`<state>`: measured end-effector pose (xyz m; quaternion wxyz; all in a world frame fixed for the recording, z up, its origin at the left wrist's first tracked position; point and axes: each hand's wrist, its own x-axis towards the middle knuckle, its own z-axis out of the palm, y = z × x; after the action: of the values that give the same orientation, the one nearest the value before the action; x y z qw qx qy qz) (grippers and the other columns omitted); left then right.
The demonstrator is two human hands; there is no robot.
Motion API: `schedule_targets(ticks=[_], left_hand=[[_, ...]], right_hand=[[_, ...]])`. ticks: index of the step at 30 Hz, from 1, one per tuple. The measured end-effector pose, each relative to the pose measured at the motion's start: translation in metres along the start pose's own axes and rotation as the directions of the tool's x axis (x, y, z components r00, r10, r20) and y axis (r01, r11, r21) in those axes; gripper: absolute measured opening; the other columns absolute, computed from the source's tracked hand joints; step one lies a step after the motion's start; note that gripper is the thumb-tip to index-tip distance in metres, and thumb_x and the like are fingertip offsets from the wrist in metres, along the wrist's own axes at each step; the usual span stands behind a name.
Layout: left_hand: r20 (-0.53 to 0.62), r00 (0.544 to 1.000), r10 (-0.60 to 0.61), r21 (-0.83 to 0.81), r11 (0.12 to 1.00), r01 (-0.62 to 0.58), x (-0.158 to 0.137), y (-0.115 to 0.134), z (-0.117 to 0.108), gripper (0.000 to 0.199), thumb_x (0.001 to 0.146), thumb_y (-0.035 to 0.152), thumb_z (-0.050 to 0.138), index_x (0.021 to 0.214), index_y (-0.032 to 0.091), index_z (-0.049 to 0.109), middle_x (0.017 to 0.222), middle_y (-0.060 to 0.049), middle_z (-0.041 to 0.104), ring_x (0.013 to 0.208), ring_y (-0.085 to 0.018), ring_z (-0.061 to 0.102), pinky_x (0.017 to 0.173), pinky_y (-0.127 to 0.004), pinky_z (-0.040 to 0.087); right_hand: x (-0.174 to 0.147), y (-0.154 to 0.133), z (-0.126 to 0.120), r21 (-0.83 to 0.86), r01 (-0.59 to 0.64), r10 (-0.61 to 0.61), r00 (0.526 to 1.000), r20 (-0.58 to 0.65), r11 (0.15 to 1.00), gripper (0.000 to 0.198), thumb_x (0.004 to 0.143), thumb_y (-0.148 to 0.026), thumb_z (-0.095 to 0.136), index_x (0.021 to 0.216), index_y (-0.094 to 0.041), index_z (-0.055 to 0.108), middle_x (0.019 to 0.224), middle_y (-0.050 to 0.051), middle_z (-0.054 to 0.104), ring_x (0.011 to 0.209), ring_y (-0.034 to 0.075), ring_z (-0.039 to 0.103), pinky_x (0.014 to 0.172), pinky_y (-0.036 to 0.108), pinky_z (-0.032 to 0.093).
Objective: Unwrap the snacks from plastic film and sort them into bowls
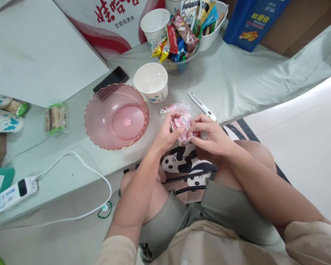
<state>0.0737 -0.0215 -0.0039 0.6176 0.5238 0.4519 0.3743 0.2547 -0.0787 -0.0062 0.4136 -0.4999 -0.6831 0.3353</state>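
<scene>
My left hand (167,134) and right hand (209,136) both pinch a crinkled red-and-clear candy bag (180,119) at the near edge of the surface (231,84), just right of an empty pink bowl (116,116), with a white paper cup (151,81) behind it.

I count two hands, my left hand (168,134) and right hand (211,136), both on one crinkly candy bag (180,117). On the table I see one pink bowl (99,125), one phone (111,79) and one box cutter (202,106). There are two white paper cups standing upright, one near (151,81) and one farther back (155,23). Two dishes of wrapped snacks sit behind: a clear bowl (179,66) and a white one (213,35). One white power strip (16,191) lies at the left.
</scene>
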Motion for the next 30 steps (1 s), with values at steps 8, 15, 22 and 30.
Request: schedule_targets(ticks=[8, 15, 22, 30], left_hand=[[0.244, 0.968, 0.066, 0.427, 0.889, -0.168, -0.007, 0.001, -0.015, 0.065, 0.062, 0.025, 0.082, 0.12, 0.023, 0.053, 0.128, -0.008, 0.058, 0.12, -0.026, 0.056, 0.107, -0.037, 0.041], [0.246, 0.954, 0.171, 0.388, 0.884, -0.259, -0.001, -0.001, -0.014, 0.03, 0.076, 0.024, 0.071, 0.105, 0.023, 0.062, 0.112, -0.004, 0.068, 0.105, -0.021, 0.062, 0.099, -0.032, 0.044], [0.086, 0.969, 0.232, 0.434, 0.867, -0.246, -0.001, -0.01, -0.012, 0.048, 0.075, 0.029, 0.078, 0.12, 0.028, 0.059, 0.095, 0.0, 0.066, 0.072, -0.015, 0.055, 0.076, -0.029, 0.045], [-0.015, 0.97, 0.241, 0.535, 0.822, -0.196, 0.01, -0.011, -0.012, 0.053, 0.078, 0.033, 0.073, 0.127, 0.026, 0.053, 0.107, -0.004, 0.065, 0.081, -0.017, 0.059, 0.078, -0.031, 0.047]], right_hand=[[0.007, 0.0, 0.016, -0.06, -0.173, 0.171, 0.984, -0.048, 0.983, 0.013, 0.084, -0.03, 0.063, 0.075, -0.022, 0.069, 0.085, 0.005, 0.063, 0.077, 0.019, 0.061, 0.075, 0.036, 0.049], [0.014, 0.008, -0.014, -0.274, -0.319, 0.208, 0.906, -0.368, 0.907, 0.019, 0.082, -0.037, 0.063, 0.096, -0.023, 0.062, 0.097, 0.008, 0.068, 0.085, 0.024, 0.062, 0.081, 0.042, 0.049], [0.026, 0.033, -0.02, -0.522, -0.499, 0.341, 0.863, -0.373, 0.691, 0.021, 0.082, -0.037, 0.055, 0.093, -0.022, 0.064, 0.092, 0.013, 0.065, 0.091, 0.034, 0.061, 0.079, 0.048, 0.047], [0.019, 0.006, -0.015, 0.28, -0.463, 0.531, 0.805, -0.264, 0.841, 0.022, 0.089, -0.04, 0.043, 0.09, -0.024, 0.058, 0.056, -0.005, 0.042, 0.051, 0.016, 0.041, 0.052, 0.029, 0.033]])
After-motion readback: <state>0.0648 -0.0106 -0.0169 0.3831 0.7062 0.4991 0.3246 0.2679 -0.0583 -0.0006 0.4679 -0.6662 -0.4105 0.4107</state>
